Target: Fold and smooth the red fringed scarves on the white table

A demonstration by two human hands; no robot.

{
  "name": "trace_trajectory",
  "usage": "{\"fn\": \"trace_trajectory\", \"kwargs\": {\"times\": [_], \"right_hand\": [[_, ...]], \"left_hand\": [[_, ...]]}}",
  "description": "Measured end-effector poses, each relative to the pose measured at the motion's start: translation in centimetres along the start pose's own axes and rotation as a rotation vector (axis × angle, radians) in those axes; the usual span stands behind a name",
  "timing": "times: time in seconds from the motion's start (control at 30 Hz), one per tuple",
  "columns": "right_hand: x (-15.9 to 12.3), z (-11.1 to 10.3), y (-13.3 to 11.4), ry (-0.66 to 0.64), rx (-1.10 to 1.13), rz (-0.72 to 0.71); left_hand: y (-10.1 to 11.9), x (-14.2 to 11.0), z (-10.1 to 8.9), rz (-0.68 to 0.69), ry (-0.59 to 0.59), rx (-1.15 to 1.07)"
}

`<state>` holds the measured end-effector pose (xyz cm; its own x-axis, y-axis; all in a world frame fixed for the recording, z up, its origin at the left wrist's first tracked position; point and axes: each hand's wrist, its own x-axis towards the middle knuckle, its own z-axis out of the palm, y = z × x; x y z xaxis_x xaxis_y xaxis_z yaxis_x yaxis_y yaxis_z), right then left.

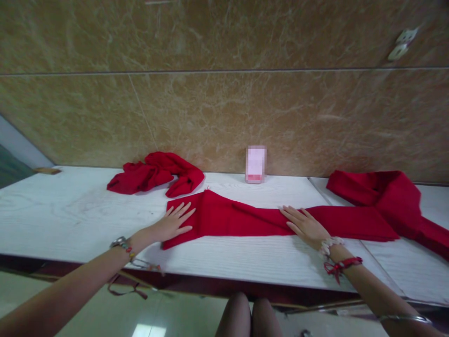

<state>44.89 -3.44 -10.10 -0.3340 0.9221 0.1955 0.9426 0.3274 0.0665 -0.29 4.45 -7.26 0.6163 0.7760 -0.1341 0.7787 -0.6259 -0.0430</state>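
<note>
A long strip of red cloth (238, 220) lies across the white table, its left part spread flat and wider. My left hand (175, 222) rests palm down on the cloth's left end, fingers spread. Farther right, my right hand (307, 225) presses flat on the narrower stretch, its fingers extended. A shallow crease runs through the cloth between my hands. Beyond my right hand the strip continues into a loosely looped red fabric (389, 192) that trails off the right edge of the view.
A crumpled red cloth (154, 175) sits near the wall at the left back. A phone (256, 164) with a blurred screen leans against the brown marbled wall (210, 117). The white table (87, 224) has a seam on the right. A wall socket (403, 43) is at upper right.
</note>
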Motion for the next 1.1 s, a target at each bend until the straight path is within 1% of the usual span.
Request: {"fn": "trace_trajectory", "kwargs": {"times": [0.07, 0.13, 0.2, 0.27, 0.3, 0.33, 0.37, 0.47, 0.5, 0.53, 0.57, 0.63, 0.7, 0.73, 0.8, 0.87, 0.93, 1.0, 1.07, 1.1], "right_hand": [[0.0, 0.1, 0.0, 0.007, 0.004, -0.001], [0.0, 0.0, 0.0, 0.011, 0.013, -0.001], [0.1, 0.0, -0.1, 0.007, 0.023, 0.004], [0.1, -0.2, -0.1, 0.001, 0.029, 0.009], [0.1, -0.2, -0.1, 0.0, 0.031, 0.01], [0.1, -0.3, -0.2, -0.002, 0.032, 0.011], [0.1, -0.4, -0.2, -0.005, 0.032, 0.012], [0.1, -0.6, -0.2, -0.014, 0.029, 0.016], [0.1, -0.7, -0.3, -0.012, 0.028, 0.01], [0.1, -0.8, -0.4, -0.003, 0.029, -0.002], [0.1, -1.0, -0.6, 0.012, 0.032, -0.021], [0.3, -1.4, -1.1, 0.045, 0.049, -0.079], [0.5, -1.7, -1.8, 0.074, 0.072, -0.144], [0.7, -1.9, -2.1, 0.083, 0.085, -0.173], [1.1, -2.2, -2.6, 0.091, 0.117, -0.216], [1.4, -2.3, -2.9, 0.087, 0.151, -0.233], [1.5, -2.3, -2.9, 0.079, 0.17, -0.227], [1.4, -2.1, -2.9, 0.071, 0.168, -0.223], [1.3, -1.9, -2.9, 0.068, 0.163, -0.234], [1.2, -1.8, -3.0, 0.069, 0.162, -0.239]], "left_hand": [[-3.1, -1.9, -0.8, 0.03, -0.108, -0.002], [-5.6, -3.4, -1.9, 0.055, -0.151, -0.011], [-7.0, -4.1, -3.0, 0.061, -0.188, -0.014], [-7.1, -4.0, -4.1, 0.049, -0.222, -0.004], [-6.8, -3.6, -4.6, 0.04, -0.22, 0.004], [-6.4, -3.1, -5.0, 0.03, -0.193, 0.015], [-6.0, -2.5, -5.4, 0.017, -0.135, 0.03], [-4.4, -0.2, -5.9, -0.014, 0.151, 0.083], [-3.8, 0.6, -5.9, -0.005, 0.219, 0.094], [-3.3, 1.4, -5.8, 0.019, 0.244, 0.097], [-2.9, 2.1, -5.6, 0.058, 0.234, 0.092], [-2.1, 3.3, -5.4, 0.15, 0.143, 0.073], [-1.5, 3.9, -5.7, 0.217, 0.065, 0.052], [-1.3, 4.0, -6.2, 0.235, 0.049, 0.043], [-1.0, 3.6, -7.5, 0.25, 0.055, 0.026], [-0.7, 2.6, -8.9, 0.252, 0.077, 0.014], [-0.2, 1.2, -9.4, 0.25, 0.07, 0.009], [0.8, -0.2, -8.7, 0.265, 0.001, 0.024], [1.8, -1.4, -7.2, 0.273, -0.087, 0.063], [2.2, -1.7, -6.5, 0.255, -0.11, 0.084]]}}
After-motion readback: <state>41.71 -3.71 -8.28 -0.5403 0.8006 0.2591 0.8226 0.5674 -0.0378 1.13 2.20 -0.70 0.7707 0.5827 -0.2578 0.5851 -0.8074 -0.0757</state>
